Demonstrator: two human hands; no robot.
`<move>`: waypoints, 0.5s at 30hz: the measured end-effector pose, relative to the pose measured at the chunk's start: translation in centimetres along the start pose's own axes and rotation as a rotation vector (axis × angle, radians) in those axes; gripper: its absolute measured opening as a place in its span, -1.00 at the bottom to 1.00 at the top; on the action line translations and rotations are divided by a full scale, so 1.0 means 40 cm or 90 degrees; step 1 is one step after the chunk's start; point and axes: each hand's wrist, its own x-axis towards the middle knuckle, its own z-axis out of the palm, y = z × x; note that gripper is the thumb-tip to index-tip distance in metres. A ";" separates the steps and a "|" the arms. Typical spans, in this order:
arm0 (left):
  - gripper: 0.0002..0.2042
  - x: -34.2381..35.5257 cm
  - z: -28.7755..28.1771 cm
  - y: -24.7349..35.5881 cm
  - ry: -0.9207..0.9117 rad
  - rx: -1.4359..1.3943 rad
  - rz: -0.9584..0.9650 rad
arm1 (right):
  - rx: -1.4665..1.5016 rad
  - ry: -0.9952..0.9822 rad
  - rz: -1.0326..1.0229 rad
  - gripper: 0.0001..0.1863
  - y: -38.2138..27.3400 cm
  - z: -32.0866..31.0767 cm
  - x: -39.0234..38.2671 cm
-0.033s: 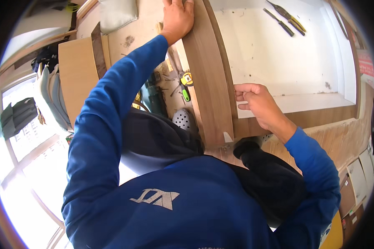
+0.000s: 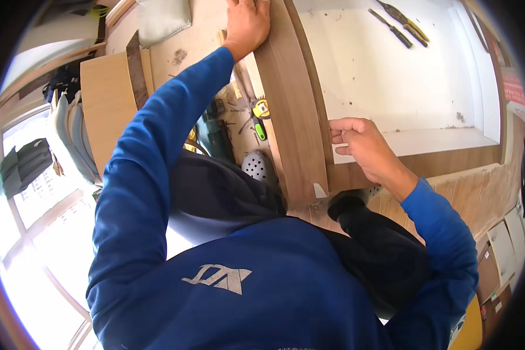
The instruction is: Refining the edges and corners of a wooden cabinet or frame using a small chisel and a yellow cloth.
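A long brown wood-grain board point(image 2: 294, 111) stands on edge along the left side of a white-bottomed cabinet box point(image 2: 417, 158). At the top of the view, my left hand point(image 2: 248, 28) grips the board's left edge, its fingertips partly cut off by the frame. On the other side of the board, my right hand point(image 2: 364, 146) has its index finger stretched out and its thumb apart, the tips against the board's inner face. Nothing shows between these fingers. A small pale chip mark point(image 2: 319, 190) shows at the board's near end.
Pliers with yellow-black handles point(image 2: 411, 28) and a black-handled screwdriver point(image 2: 399, 37) lie inside the box. Left of the board are a yellow tape measure point(image 2: 261, 109), a green-handled tool point(image 2: 259, 130), a dark green power tool point(image 2: 216, 137) and scattered screws. A pale cushion point(image 2: 163, 22) lies farther off.
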 end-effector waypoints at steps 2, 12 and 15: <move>-0.46 -0.006 0.009 0.017 0.015 -0.016 0.029 | -0.040 0.005 0.010 -0.55 0.013 -0.011 -0.025; -0.49 -0.001 0.019 -0.008 0.020 -0.040 0.081 | -0.194 0.009 -0.002 -0.60 0.013 -0.017 -0.050; -0.49 0.006 0.011 -0.030 0.015 0.035 0.131 | -0.265 0.017 -0.014 -0.62 0.004 -0.004 -0.050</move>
